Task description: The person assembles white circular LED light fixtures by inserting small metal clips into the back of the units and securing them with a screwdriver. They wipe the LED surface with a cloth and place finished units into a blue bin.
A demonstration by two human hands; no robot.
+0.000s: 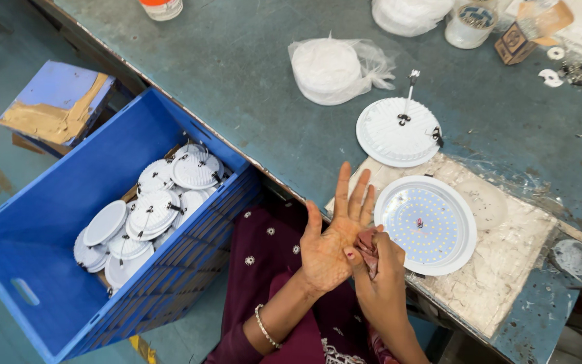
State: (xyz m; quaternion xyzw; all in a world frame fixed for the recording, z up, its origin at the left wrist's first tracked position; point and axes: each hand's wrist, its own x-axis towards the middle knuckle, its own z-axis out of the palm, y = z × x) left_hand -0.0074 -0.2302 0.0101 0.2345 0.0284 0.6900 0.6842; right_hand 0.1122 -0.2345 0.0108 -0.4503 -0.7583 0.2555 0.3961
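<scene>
One head-worn camera looks steeply down, close over the person's lap and the surface [250,61] edge, taking in the blue crate [48,222] at left; the far-right corner is probably cropped.

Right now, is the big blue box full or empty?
Partly full. The blue box holds a pile of round white lamps at one end; the other end shows bare blue floor.

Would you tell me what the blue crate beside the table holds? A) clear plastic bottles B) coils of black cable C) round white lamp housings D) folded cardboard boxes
C: the blue crate holds a pile of round white lamp housings, several fitted with small metal spring clips.
</scene>
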